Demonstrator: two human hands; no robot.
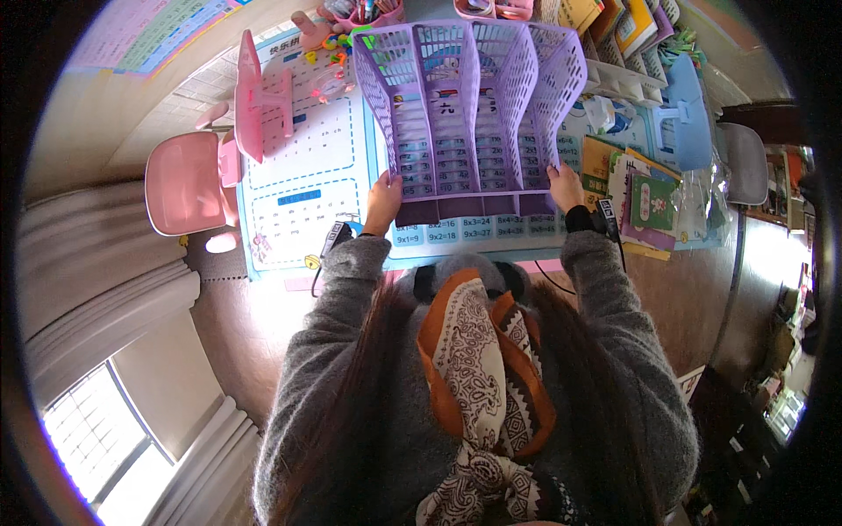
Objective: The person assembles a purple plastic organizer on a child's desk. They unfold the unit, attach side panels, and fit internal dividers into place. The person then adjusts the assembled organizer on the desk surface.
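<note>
A light purple file rack (474, 209) with perforated walls and upright dividers stands or hovers over the desk; I cannot tell which. Its compartments hold nothing, and the printed desk mat (303, 193) shows through its open grid. My left hand (383, 202) is closed around the rack's near left corner. At the near right corner, my right hand (566, 187) has its fingers wrapped on the edge. Both arms reach forward in grey fuzzy sleeves.
Left on the desk is a pink stand (253, 96), with small colourful toys (336, 44) beyond it. To the right lie stacked booklets (645, 202) near a blue stand (687, 114). A white organizer (618, 81) with books is behind. Pink (184, 184) and grey (744, 162) chairs flank the desk.
</note>
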